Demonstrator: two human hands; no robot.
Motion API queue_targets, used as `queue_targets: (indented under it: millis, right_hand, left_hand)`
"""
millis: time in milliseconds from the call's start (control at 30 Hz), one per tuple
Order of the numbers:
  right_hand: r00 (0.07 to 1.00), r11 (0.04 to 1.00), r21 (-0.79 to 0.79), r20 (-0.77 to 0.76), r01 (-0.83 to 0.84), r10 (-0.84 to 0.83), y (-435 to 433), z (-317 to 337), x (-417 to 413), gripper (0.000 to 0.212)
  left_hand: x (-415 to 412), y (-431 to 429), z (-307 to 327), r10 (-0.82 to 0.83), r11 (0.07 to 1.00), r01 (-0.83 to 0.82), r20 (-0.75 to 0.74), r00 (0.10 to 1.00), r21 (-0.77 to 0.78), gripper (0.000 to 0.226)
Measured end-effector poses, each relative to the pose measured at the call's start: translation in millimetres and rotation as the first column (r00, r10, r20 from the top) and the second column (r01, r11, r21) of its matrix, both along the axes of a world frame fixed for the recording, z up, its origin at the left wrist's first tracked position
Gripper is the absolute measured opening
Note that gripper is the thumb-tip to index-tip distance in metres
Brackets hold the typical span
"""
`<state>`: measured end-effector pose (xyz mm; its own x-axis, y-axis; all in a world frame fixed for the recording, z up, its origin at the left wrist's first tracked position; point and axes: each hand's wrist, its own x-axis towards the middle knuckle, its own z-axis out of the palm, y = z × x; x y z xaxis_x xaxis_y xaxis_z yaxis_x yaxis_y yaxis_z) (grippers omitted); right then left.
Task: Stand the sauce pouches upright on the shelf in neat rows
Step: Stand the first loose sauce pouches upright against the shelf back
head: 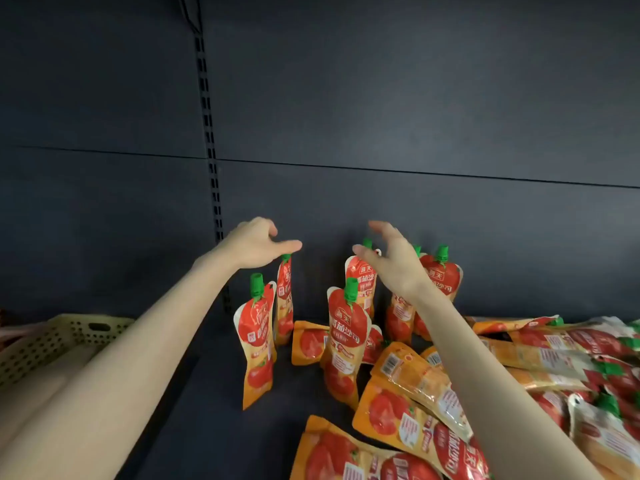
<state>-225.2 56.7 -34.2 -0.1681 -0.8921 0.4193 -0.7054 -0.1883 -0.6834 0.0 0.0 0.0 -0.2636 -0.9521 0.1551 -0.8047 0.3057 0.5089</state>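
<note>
Six or so upright pouches (346,341) stood toward the back of the dark shelf (207,393), green caps up, in two loose rows. Left hand (256,242) reached in with fingers relaxed and holding nothing; one fingertip was at the cap of the back-left pouch (284,299), contact uncertain. Right hand (388,261) hovered spread wide in front of the back-centre pouch (362,282), gripping nothing. Flat pouch (308,342) lay between the standing ones. Heap of lying pouches (554,358) covered the shelf's right side, overlapping. Cream perforated basket (69,337) sat at far left. Slotted upright (207,133) ran up the grey back panel (381,116).
</note>
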Motion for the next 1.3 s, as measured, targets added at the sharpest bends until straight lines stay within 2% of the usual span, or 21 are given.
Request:
queue_targets:
  millis: [33,133,200,333,533,700,900,1133,1300]
  right_hand:
    - [1.0,1.0,0.017,0.012,0.008,-0.009,-5.9,-0.4,1.0,0.056]
    - [1.0,0.997,0.072,0.0,0.029,-0.029,-18.6,-5.1,2.0,0.056]
    - [0.998,0.994,0.086,-0.036,0.062,-0.059,-25.4,-11.2,0.0,0.051]
    - [0.993,0.995,-0.022,-0.06,0.099,-0.1,-32.4,-15.5,-5.0,0.031]
    - [0.996,0.99,-0.121,0.065,0.074,-0.067,-45.1,-22.2,5.4,0.023]
    - [0.982,0.989,-0.138,0.189,0.054,-0.027,-54.9,-36.8,11.6,0.025]
    - [0.975,0.983,-0.181,0.221,0.02,0.021,-63.9,-50.2,18.9,0.019]
    - [0.981,0.976,-0.216,0.189,0.011,0.031,-70.3,-51.5,24.5,0.023]
    - [0.988,0.973,-0.223,0.152,0.06,-0.026,-64.1,-46.5,21.8,0.032]
  left_hand:
    - [0.6,-3.7,-0.5,-0.018,0.998,0.019,-0.002,1.0,0.063,0.06]
    - [0.6,-13.1,-8.9,-0.091,0.987,0.104,-0.105,0.99,0.119,0.049]
    - [-2.0,-19.1,-18.2,-0.132,0.988,0.142,-0.159,0.978,0.052,0.034]
    - [-1.8,-30.9,-31.0,-0.157,0.987,0.143,-0.225,0.962,-0.075,0.012]
    - [2.0,-50.6,-44.4,-0.245,0.97,0.233,-0.351,0.904,-0.077,0.016]
    - [2.7,-57.6,-63.6,-0.224,0.971,0.236,-0.525,0.821,-0.045,0.014]
    - [2.7,-58.7,-72.8,-0.207,0.976,0.135,-0.527,0.825,-0.172,0.01]
    - [6.6,-67.2,-70.6,-0.228,0.974,0.199,-0.515,0.826,-0.113,0.013]
    - [7.8,-60.6,-68.2,-0.192,0.98,0.132,-0.538,0.821,-0.148,0.028]
